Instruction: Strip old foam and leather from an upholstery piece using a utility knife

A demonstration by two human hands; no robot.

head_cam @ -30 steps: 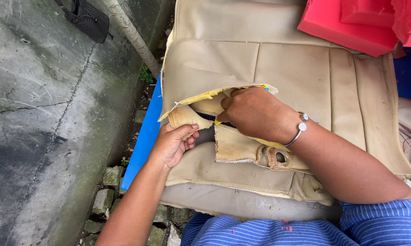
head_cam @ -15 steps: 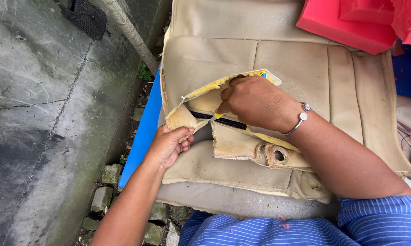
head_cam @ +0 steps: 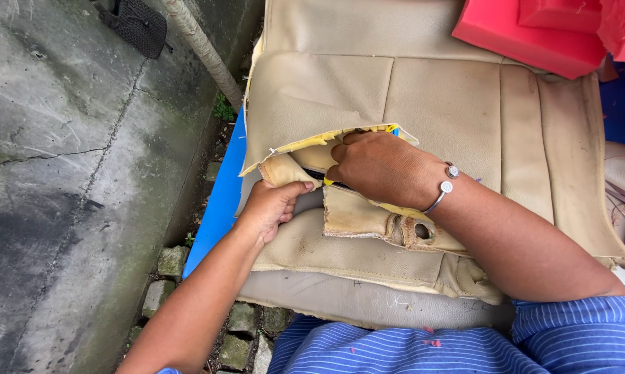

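Nearest us, our blue striped shirt (head_cam: pixel 395 350), then the beige seat cover (head_cam: pixel 368 83) spread across our lap. Our left hand (head_cam: pixel 271 208) has its grip pinched on a torn flap (head_cam: pixel 285 170) at the cover's slit. Just beyond, our right hand (head_cam: pixel 382 166), silver bangle (head_cam: pixel 444 194) on the wrist, curls closed on a dark tool (head_cam: pixel 316 175), mostly hidden, inside the yellow-edged opening. Farther off, red foam (head_cam: pixel 527 34).

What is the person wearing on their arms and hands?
Both forearms are bare, with no gloves on the left hand or the right hand. The right wrist carries a thin silver open bangle with two round knob ends. A blue sleeve with fine pale stripes starts near the right elbow.
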